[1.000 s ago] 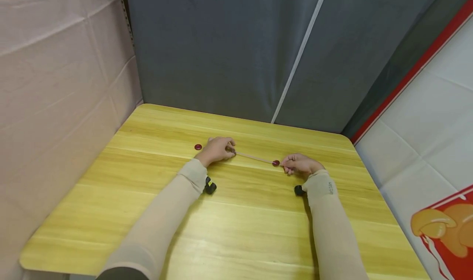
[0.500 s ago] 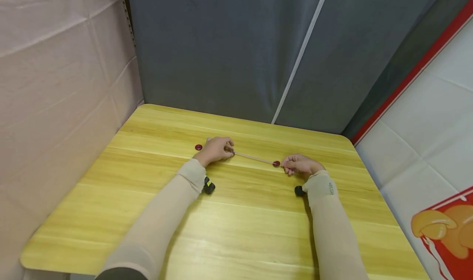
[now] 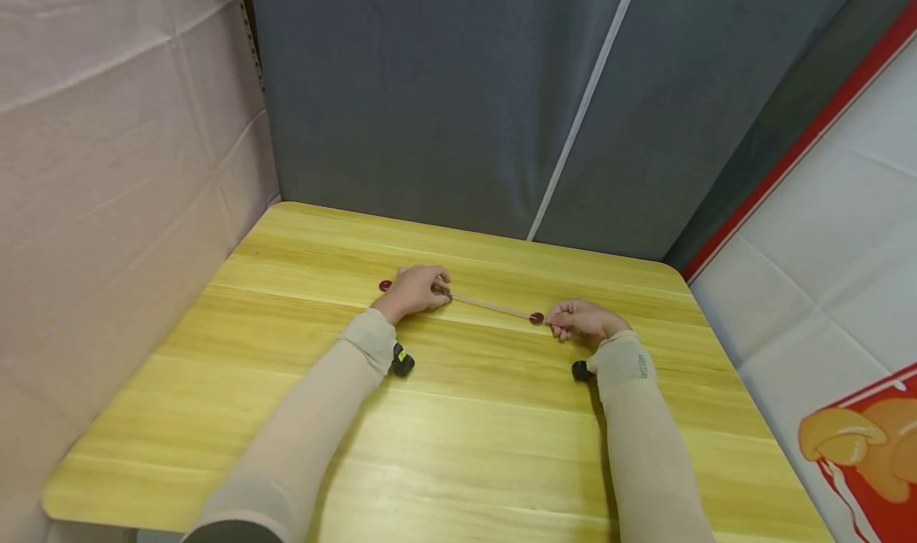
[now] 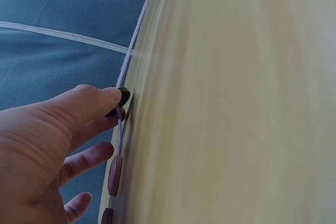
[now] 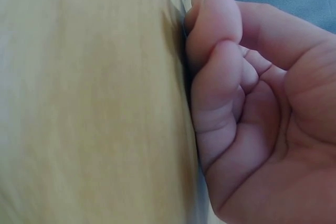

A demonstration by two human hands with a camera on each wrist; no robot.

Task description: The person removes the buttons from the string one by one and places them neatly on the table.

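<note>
While both hands rest on the wooden surface [image 3: 458,416], little has changed: the thin cord [image 3: 494,306] stays taut between them. The left hand [image 3: 415,290] pinches one end beside a dark red bead [image 3: 385,286]. The right hand [image 3: 583,318] pinches the other end, just behind a second bead [image 3: 536,318].

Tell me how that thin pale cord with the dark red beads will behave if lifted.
The thin pale cord probably goes limp once slack; it is straight only between the left hand and right hand. The dark red beads look small, likely light and sliding.

Cord [image 3: 490,305] end hidden in right hand [image 3: 583,320], table [image 5: 89,103] blurred
</note>
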